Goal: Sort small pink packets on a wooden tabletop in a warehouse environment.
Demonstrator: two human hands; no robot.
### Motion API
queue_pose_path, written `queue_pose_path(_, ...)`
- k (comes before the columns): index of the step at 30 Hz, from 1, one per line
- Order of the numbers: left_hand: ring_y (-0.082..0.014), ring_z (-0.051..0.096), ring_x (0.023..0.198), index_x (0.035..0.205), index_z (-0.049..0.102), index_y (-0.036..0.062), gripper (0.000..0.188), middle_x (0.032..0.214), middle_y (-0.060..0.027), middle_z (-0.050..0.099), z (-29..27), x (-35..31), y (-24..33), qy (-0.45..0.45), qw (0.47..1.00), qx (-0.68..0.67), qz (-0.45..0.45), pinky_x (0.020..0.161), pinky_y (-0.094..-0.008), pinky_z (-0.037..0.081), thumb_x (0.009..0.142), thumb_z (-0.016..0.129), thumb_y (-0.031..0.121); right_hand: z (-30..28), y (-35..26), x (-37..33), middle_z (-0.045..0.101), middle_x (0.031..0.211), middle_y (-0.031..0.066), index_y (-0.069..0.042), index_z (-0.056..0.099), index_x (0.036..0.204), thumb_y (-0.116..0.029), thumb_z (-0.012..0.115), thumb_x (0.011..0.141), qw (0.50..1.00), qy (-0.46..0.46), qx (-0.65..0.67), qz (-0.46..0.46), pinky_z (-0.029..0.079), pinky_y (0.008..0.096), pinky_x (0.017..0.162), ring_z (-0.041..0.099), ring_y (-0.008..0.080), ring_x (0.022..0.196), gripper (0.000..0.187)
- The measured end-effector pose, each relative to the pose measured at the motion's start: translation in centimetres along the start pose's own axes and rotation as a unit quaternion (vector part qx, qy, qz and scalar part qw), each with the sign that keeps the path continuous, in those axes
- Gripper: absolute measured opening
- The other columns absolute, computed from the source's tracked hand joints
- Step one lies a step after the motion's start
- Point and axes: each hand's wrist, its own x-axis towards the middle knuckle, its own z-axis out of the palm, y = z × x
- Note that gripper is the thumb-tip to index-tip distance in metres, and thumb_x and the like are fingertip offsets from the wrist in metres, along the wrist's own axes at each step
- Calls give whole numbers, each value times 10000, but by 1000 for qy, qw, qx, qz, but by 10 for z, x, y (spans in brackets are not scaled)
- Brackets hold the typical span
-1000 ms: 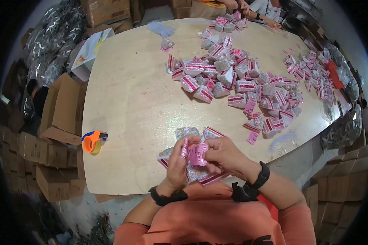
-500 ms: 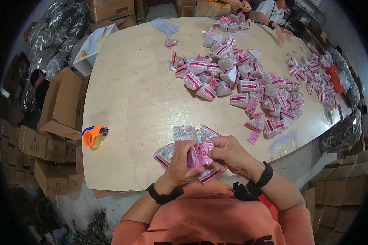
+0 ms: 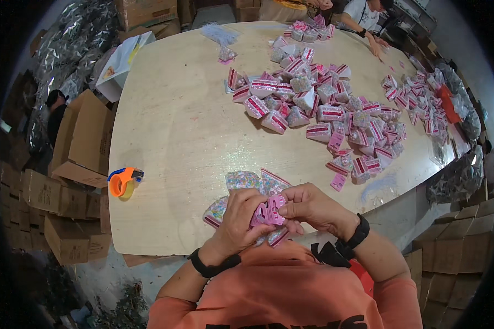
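Note:
Close to my body at the table's near edge, a pink printed card (image 3: pixel 269 212), which looks folded, is held between both hands. My left hand (image 3: pixel 239 218) is closed round its left side. On its right side, my right hand (image 3: pixel 314 208) pinches it between thumb and fingers. Just beyond and under the hands lie several clear packets of multicoloured bits, among them one packet (image 3: pixel 243 180) at the back, another (image 3: pixel 273 180) with a pink-striped edge, and one (image 3: pixel 216 210) at the left. My hands partly cover these packets.
An orange and blue tape dispenser (image 3: pixel 125 182) sits at the table's left edge. A large heap of pink-and-white wedge packets (image 3: pixel 318 113) spreads over the right half. Cardboard boxes (image 3: pixel 88 140) flank the table. A co-worker's hands (image 3: pixel 375 45) rest at the far right.
The pink card has turned slightly between my fingers, and my right thumb has shifted along it. Both hands stay in nearly the same place, and the whole view has moved a little.

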Motion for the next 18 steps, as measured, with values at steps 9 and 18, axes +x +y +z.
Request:
queue_pose_path(9, -366, 471, 976, 1176, 471, -15, 620, 1107, -174, 438, 0, 0, 4, -48, 992, 108, 38, 852, -450, 415, 652, 754, 160, 7, -1, 0, 595, 646, 47, 13, 600, 845, -72, 572, 852, 999, 35, -37, -8, 461, 200, 417, 571, 99, 482, 90)
queue_pose_path(18, -361, 475, 1055, 1196, 455, -25, 640, 1166, -189, 463, 6, -2, -3, -38, 999, -5, -19, 908, -442, 399, 683, 748, 220, 15, -8, 2, 555, 575, 19, -7, 595, 780, -48, 531, 791, 989, 96, -111, 0, 394, 208, 388, 520, 69, 438, 77)
